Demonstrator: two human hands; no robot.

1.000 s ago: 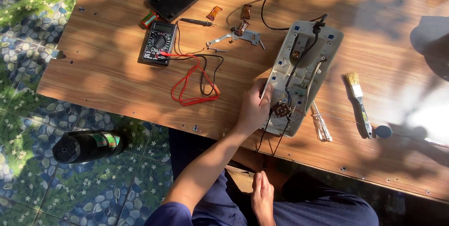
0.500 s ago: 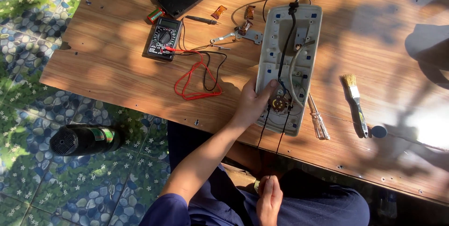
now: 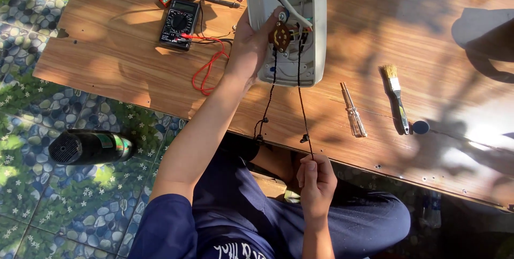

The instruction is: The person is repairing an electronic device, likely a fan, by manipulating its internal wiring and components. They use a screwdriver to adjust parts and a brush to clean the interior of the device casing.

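An opened grey fan housing [image 3: 315,34] lies on the wooden table [image 3: 128,71], with wires and a brown rotary switch [image 3: 280,36] showing inside. My left hand [image 3: 248,44] grips the housing's left edge, thumb by the switch. Two thin black pull cords [image 3: 302,103] hang from the switch over the table's front edge. My right hand [image 3: 316,181], below the table edge over my lap, pinches the right cord taut. The left cord [image 3: 264,114] hangs loose.
A black multimeter [image 3: 179,23] with red and black leads [image 3: 209,66] lies left of the housing. A clear-handled screwdriver [image 3: 353,110], a paintbrush [image 3: 396,95] and a small dark cap [image 3: 421,127] lie to the right. A black heat gun [image 3: 88,146] lies on the tiled floor.
The view has closed in on the housing. My right hand rose from my lap and took hold of the right cord. My left hand stays on the housing's left edge.
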